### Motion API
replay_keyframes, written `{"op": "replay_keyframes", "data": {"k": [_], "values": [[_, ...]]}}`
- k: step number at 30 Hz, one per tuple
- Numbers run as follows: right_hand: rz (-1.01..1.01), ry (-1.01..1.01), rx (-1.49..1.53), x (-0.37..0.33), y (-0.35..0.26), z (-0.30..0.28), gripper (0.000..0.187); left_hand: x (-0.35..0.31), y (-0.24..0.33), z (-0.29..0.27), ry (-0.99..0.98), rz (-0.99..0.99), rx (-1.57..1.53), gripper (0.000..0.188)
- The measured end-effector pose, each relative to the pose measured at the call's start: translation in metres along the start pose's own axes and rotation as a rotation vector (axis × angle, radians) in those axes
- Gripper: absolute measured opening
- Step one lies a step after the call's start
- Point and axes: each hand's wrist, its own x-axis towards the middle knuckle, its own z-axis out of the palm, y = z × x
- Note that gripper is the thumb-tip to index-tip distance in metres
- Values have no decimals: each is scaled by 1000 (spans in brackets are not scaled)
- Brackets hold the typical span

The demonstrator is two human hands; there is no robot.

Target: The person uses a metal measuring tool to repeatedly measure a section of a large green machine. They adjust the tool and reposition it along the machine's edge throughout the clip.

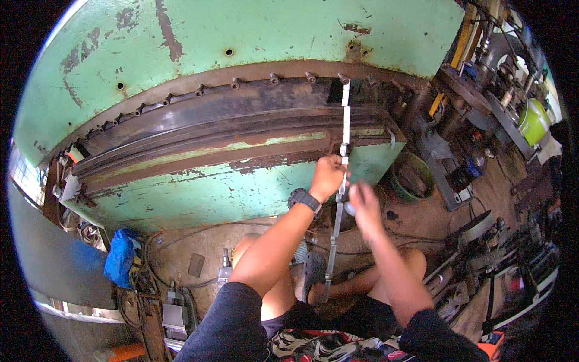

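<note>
A long, narrow silvery metal strip (345, 123) with several steps or bends runs from the bolts of the green machine down past my knees. My left hand (329, 178), wearing a dark wristwatch (306, 200), is closed round the strip just in front of the machine's lower panel. Right beside it, my right hand (365, 205) is smeared by motion, so its fingers cannot be made out. A small pale rounded shape (349, 209) shows between the right hand and the strip; its kind is unclear.
The worn green machine (259, 39) with its dark bed (217, 114) and row of bolts spans the front. To the right stand a round bucket (413, 176) and cluttered metal parts (476, 241). A blue bag (122, 258) and cables lie on the left floor.
</note>
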Motion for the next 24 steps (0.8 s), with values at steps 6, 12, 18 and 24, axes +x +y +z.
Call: {"op": "replay_keyframes", "data": {"k": [6,12,18,24], "values": [[274,-191,38,-139,61,-15,56,-10,25,11,-5,-100,-97,15],[424,-146,338,-148,-26,-70,47,-19,43,12,-66,-82,-175,28],[477,-183,428,-145,-102,-142,43,-12,36,6,-24,-127,-120,39],[471,-195,417,-131,-151,-157,37,-34,53,19,331,474,492,55]]}}
